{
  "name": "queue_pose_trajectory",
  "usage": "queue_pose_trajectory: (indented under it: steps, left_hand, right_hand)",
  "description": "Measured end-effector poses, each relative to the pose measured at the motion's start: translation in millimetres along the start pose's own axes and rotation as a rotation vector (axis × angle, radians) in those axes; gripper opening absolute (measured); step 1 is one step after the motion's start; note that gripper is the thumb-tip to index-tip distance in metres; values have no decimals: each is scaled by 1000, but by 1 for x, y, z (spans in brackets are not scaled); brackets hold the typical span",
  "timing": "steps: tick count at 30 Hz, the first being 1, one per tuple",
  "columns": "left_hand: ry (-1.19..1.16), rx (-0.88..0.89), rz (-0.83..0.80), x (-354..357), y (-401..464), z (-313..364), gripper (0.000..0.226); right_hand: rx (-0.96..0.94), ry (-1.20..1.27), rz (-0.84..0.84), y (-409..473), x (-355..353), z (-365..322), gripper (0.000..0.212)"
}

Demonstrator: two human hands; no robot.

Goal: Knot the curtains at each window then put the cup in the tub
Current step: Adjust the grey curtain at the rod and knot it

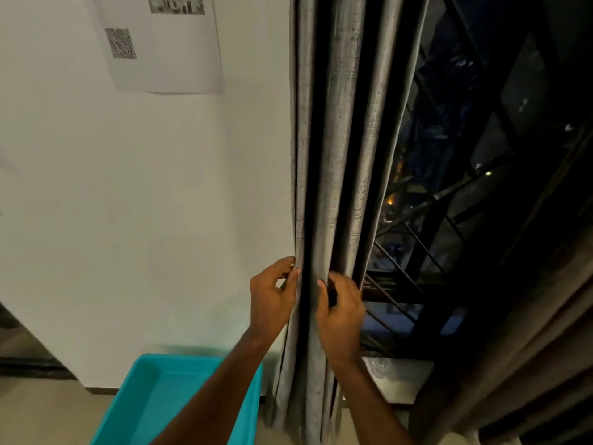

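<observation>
Curtain (pixel 333 155) hangs vertical at window's left edge, directly ahead of me; left hand (pixel 272 300) pinches its wall-side hem, right hand (pixel 340 309) grips the next fold, both equally near; tub (pixel 144 396) below-left.

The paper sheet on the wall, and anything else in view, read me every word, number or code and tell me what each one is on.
Paper sheet, top block: dark block letters, too blurred to read.
Paper sheet, square code: a QR-style pattern, no readable characters.
Curtain, tub, wall: no text visible.
</observation>
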State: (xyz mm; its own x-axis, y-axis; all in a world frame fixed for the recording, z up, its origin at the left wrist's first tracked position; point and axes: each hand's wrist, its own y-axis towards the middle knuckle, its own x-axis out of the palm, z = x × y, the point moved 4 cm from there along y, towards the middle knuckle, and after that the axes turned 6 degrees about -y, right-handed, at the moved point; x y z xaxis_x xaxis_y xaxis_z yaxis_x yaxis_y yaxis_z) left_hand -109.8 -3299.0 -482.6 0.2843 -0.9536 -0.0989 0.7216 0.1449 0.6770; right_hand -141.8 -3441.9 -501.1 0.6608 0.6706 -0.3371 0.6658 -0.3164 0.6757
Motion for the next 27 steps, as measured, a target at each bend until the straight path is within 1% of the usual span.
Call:
queue_pose_trajectory:
  steps: [2,4,7,10,13,15,17,18,22,25,27]
  left_hand:
    - [-24,8,16,-3,2,-5,33]
    - [-44,25,46,-6,4,-9,29]
    - [-58,9,67,-10,6,-13,26]
    - [-52,-17,94,-12,3,-14,19]
    - [-90,-55,57,-10,3,-14,5]
    - [-128,-97,37,-12,3,-15,3]
    - [-148,-141,27,-16,5,-14,9]
    - [-154,-154,24,-18,6,-14,12]
    - [-185,-199,40,-25,5,-13,17]
    - [-176,-297,12,-28,4,-18,14]
    - [-157,-324,-2,-29,3,-18,10]
  right_hand:
    - [-34,-45,-14,-1,9,-5,24]
    - [11,-40,-3,2,12,-5,28]
    - [-40,-105,-68,4,25,-9,29]
    - [-5,-49,-73,5,34,-12,30]
    - [-26,-6,-109,4,40,-14,28]
    - [-30,3,-116,4,42,-15,23]
    - [-33,8,-114,4,44,-17,12]
    - [-37,6,-114,4,45,-18,10]
    - [-47,42,-122,-4,46,-25,9]
    - [-29,66,-154,-7,47,-26,8]
    - [-48,50,-160,-8,46,-28,8]
